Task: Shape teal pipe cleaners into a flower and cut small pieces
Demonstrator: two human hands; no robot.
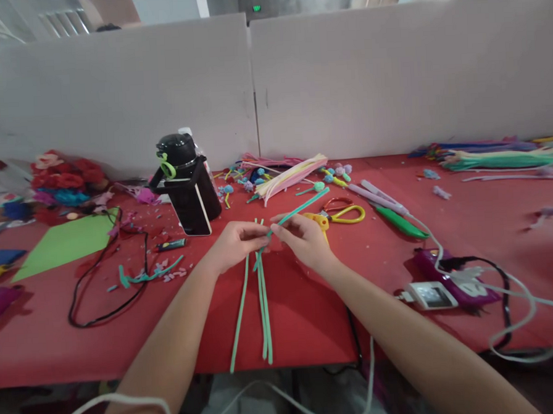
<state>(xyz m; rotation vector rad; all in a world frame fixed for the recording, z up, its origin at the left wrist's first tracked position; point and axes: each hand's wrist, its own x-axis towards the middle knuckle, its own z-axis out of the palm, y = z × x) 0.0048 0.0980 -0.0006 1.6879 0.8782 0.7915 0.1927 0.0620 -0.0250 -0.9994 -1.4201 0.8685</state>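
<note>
A teal pipe cleaner slants up to the right between my hands, above the front middle of the red table. Its lower left part is pinched in the fingertips of my left hand. Close beside, the thumb and fingers of my right hand are closed on the same pipe cleaner. Several pale green pipe cleaners lie lengthwise on the table beneath my hands, their upper parts partly hidden by the fingers. Just beyond my right hand rest scissors with yellow and orange handles.
A black holder with a black bottle stands back left. Bundled pipe cleaners lie behind my hands. On the right are a corded lilac tong-like tool, a purple power strip and cables. Green paper lies left.
</note>
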